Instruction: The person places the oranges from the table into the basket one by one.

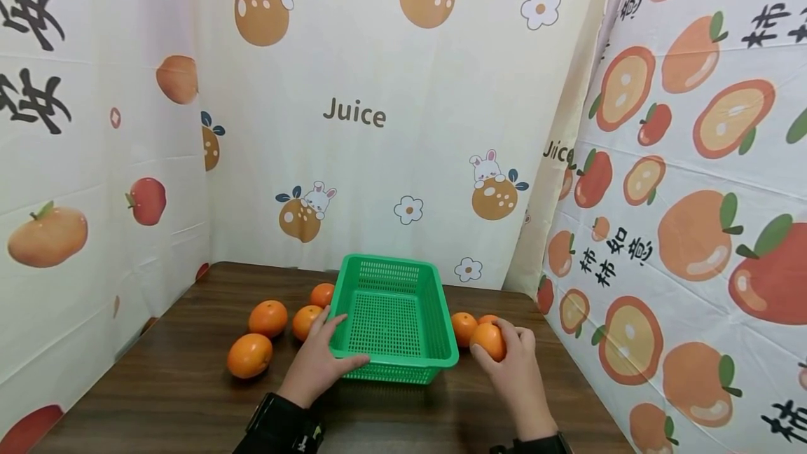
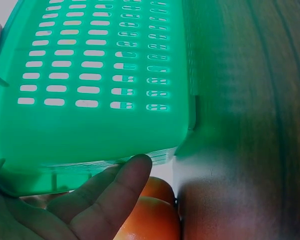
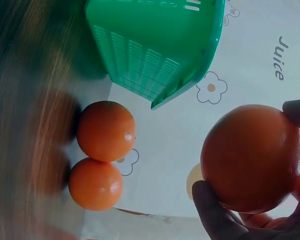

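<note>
A green plastic basket (image 1: 386,324) with perforated walls stands on the table, nothing inside it. My left hand (image 1: 318,363) holds its near left corner, thumb along the front rim and fingers at the left side; the left wrist view shows fingers (image 2: 112,200) against the outer wall. To the right of the basket, my right hand (image 1: 515,370) grips an orange (image 1: 488,342) between thumb and fingers. In the right wrist view this orange (image 3: 252,159) is held off the table. Two more oranges (image 3: 105,131) sit beyond it, close beside the basket.
Several oranges (image 1: 250,356) lie left of the basket, some right behind my left hand. The dark wooden table (image 1: 183,384) is closed in by printed curtains (image 1: 353,160) at the back and both sides.
</note>
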`<control>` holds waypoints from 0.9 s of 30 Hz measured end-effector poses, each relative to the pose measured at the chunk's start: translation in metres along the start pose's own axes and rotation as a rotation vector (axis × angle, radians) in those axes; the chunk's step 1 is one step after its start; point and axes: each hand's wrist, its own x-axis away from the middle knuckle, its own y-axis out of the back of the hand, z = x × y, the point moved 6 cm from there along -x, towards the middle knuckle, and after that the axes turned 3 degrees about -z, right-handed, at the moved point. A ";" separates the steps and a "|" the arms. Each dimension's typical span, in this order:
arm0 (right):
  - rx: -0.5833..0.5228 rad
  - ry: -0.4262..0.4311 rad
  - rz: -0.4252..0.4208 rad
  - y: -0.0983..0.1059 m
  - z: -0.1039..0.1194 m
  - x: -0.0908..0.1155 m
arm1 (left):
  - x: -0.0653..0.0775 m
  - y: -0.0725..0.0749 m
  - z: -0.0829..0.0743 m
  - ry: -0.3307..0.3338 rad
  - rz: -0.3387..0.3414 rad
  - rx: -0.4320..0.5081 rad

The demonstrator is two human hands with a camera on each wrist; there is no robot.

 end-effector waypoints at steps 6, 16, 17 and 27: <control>-0.014 0.001 0.018 -0.002 0.008 -0.002 | 0.001 0.001 -0.002 -0.001 0.000 0.005; -0.076 0.031 0.052 -0.007 0.017 -0.009 | -0.002 0.000 0.000 -0.007 -0.001 0.018; -0.085 0.042 0.061 -0.007 0.018 -0.009 | -0.002 0.000 0.000 -0.006 -0.002 0.021; -0.060 0.117 0.179 -0.014 0.032 -0.015 | -0.002 -0.001 0.002 -0.005 0.001 0.001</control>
